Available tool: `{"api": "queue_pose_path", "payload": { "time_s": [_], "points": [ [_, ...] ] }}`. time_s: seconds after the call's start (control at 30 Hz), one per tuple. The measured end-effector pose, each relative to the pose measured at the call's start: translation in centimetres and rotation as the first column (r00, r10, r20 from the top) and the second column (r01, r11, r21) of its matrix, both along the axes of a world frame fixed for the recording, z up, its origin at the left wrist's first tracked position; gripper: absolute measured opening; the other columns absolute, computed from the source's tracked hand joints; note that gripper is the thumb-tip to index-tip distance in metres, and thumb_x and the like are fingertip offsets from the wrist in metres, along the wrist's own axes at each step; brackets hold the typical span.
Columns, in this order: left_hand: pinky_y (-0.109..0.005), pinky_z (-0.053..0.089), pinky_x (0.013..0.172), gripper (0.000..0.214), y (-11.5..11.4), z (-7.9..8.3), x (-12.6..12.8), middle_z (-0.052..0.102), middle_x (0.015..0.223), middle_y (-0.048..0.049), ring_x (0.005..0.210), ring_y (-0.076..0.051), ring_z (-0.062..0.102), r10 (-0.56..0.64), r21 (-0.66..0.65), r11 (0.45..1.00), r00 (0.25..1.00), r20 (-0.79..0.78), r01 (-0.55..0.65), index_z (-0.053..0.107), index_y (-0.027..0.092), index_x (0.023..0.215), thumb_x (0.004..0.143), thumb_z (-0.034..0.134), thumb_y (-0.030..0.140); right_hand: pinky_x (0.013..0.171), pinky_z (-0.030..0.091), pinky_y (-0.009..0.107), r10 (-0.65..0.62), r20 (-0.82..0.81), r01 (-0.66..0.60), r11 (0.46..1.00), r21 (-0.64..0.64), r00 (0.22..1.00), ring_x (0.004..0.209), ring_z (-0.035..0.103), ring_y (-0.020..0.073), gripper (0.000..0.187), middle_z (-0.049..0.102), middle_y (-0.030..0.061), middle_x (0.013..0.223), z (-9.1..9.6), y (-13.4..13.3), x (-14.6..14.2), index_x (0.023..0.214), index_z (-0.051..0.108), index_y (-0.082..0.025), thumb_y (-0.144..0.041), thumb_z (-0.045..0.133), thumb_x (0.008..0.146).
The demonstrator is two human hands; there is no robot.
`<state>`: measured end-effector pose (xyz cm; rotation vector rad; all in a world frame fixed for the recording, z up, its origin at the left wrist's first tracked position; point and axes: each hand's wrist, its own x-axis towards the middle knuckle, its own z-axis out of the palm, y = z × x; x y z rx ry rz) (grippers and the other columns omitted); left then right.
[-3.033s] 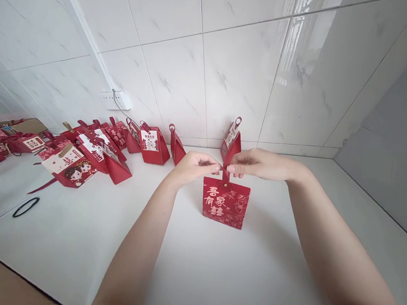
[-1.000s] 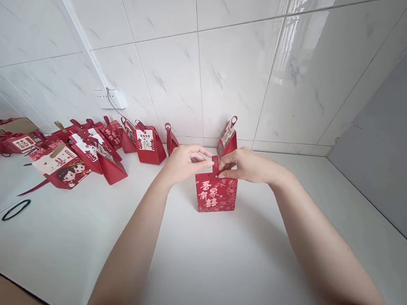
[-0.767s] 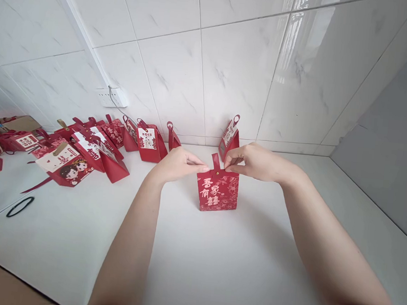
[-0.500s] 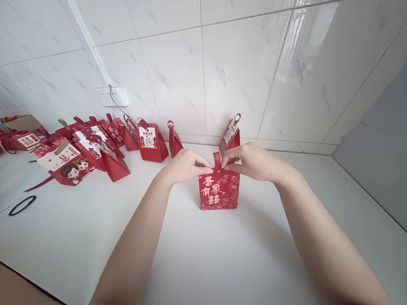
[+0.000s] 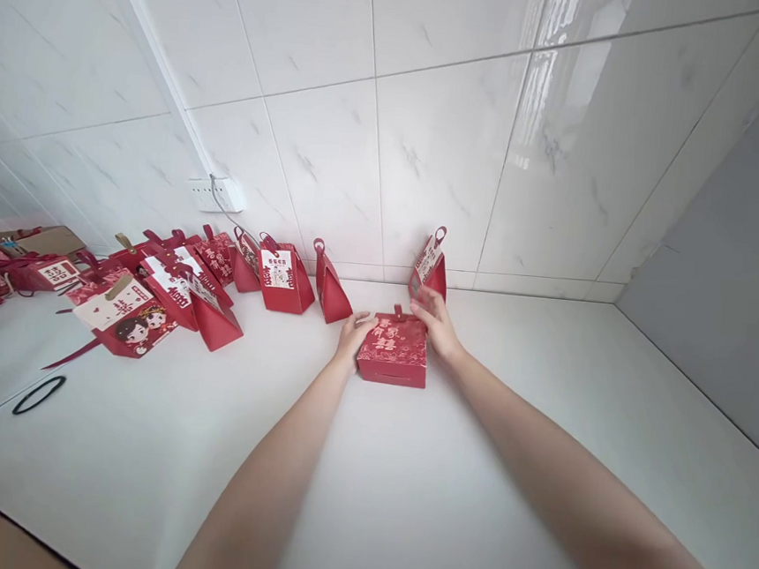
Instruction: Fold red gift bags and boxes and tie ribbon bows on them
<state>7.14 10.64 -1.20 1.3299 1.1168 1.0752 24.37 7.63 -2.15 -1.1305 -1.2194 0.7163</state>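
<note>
A red gift box (image 5: 395, 348) with white lettering and a ribbon loop at its top stands in front of me, leaning back so that its slotted bottom edge faces me. My left hand (image 5: 352, 337) is on its left side, thumb near the upper left corner and the other fingers partly hidden behind. Against the upper right side rests my right hand (image 5: 439, 325), its fingers curved by the top corner. The box is held between the two hands. Just behind, close to the right fingertips, stands another red box (image 5: 429, 267) with a white label.
Several red gift boxes (image 5: 280, 280) line the back and left of the white table (image 5: 139, 449). One narrow red box (image 5: 331, 289) stands left of centre. A black ring-shaped band (image 5: 38, 395) lies at left. A socket strip (image 5: 215, 194) is on the tiled wall.
Both hands have left the ribbon at the top and moved down to the box's sides. The box has tipped backward and shifted slightly left; its bottom edge now shows.
</note>
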Motion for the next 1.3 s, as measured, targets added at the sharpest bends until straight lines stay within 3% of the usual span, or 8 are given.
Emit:
{"api": "queue_pose_path", "payload": {
  "time_s": [0.17,0.33,0.4,0.53,0.7,0.8,0.97,1.3],
  "points": [
    [-0.029,0.05,0.083,0.038,1.6,-1.5,-1.4,0.06,0.11,-0.0103,0.098,-0.017,0.063,0.158,0.072,0.985,0.987,-0.039,-0.155,0.047,0.019,0.116,0.083,0.059,0.034,0.089,0.041,0.034,-0.006,0.042,0.009,0.998,-0.055,0.999,0.101,0.052,0.0212,0.039,0.057,0.0082,0.112,-2.3,0.4,0.2,0.099,0.048,-0.021,-0.052,0.057,0.077],
    [-0.03,0.043,0.086,0.037,2.4,-1.1,-2.9,0.057,0.112,-0.0105,0.116,-0.023,0.05,0.331,0.172,0.94,0.91,-0.249,-0.294,0.052,0.02,0.1,0.074,0.069,0.04,0.068,0.04,0.029,0.209,0.061,-0.195,0.962,-0.19,0.976,0.068,0.049,0.0156,0.037,0.056,0.0001,0.069,-1.7,-0.1,0.7,0.068,0.052,-0.018,-0.053,0.053,0.079],
    [-0.03,0.042,0.076,0.032,2.3,-0.7,-3.5,0.061,0.092,-0.0086,0.106,-0.025,0.054,0.27,0.139,0.962,0.893,-0.361,-0.235,0.056,0.019,0.08,0.072,0.068,0.048,0.063,0.038,0.027,0.263,0.048,-0.247,0.943,-0.225,0.964,0.063,0.048,0.0142,0.038,0.055,-0.0006,0.064,-1.6,0.0,0.9,0.063,0.052,-0.017,-0.052,0.054,0.078],
    [-0.025,0.033,0.052,0.045,2.0,0.8,-4.2,0.053,0.058,-0.0025,0.061,-0.016,0.053,-0.031,-0.044,0.999,0.909,-0.417,0.014,0.057,0.017,0.061,0.069,0.065,0.061,0.06,0.039,0.026,0.24,0.011,-0.23,0.942,-0.245,0.971,0.059,0.049,0.0139,0.04,0.056,0.0007,0.061,-1.9,0.5,0.7,0.063,0.052,-0.017,-0.055,0.052,0.076],
    [-0.023,0.018,0.039,0.051,1.9,2.4,-5.2,0.042,0.048,0.0028,0.039,-0.007,0.031,-0.327,-0.241,0.934,0.9,-0.286,0.263,0.051,0.016,0.059,0.061,0.071,0.063,0.056,0.038,0.026,0.06,0.004,-0.058,0.982,-0.18,0.998,0.058,0.047,0.0147,0.045,0.052,-0.0002,0.06,-2.4,0.7,-0.4,0.066,0.042,-0.021,-0.065,0.04,0.079],
    [-0.021,0.02,0.039,0.05,2.0,1.9,-5.1,0.038,0.051,0.0049,0.041,-0.005,0.031,-0.314,-0.158,0.945,0.931,-0.185,0.287,0.051,0.016,0.066,0.067,0.067,0.064,0.058,0.035,0.026,-0.02,0.065,0.026,0.995,-0.094,0.998,0.06,0.041,0.0135,0.047,0.044,-0.003,0.06,-2.2,0.3,-1.1,0.064,0.036,-0.023,-0.066,0.043,0.08],
    [-0.02,0.023,0.039,0.048,2.7,-0.4,-3.8,0.04,0.056,0.0058,0.043,-0.005,0.034,-0.189,0.036,0.981,0.979,-0.07,0.192,0.055,0.017,0.079,0.073,0.061,0.064,0.061,0.033,0.026,-0.054,0.145,0.062,0.997,-0.049,0.988,0.061,0.039,0.0136,0.043,0.044,-0.0042,0.061,-1.9,-0.1,-1.4,0.068,0.038,-0.023,-0.062,0.044,0.085],
    [-0.019,0.02,0.038,0.047,3.4,-1.0,-3.7,0.046,0.062,0.0048,0.041,-0.003,0.028,-0.234,-0.033,0.971,0.971,0.055,0.236,0.059,0.018,0.089,0.071,0.065,0.061,0.053,0.033,0.025,0.197,0.083,-0.184,0.973,-0.138,0.977,0.053,0.041,0.012,0.047,0.042,-0.0059,0.055,-2.3,1.2,-0.1,0.067,0.036,-0.023,-0.066,0.044,0.083]
  ]
}}
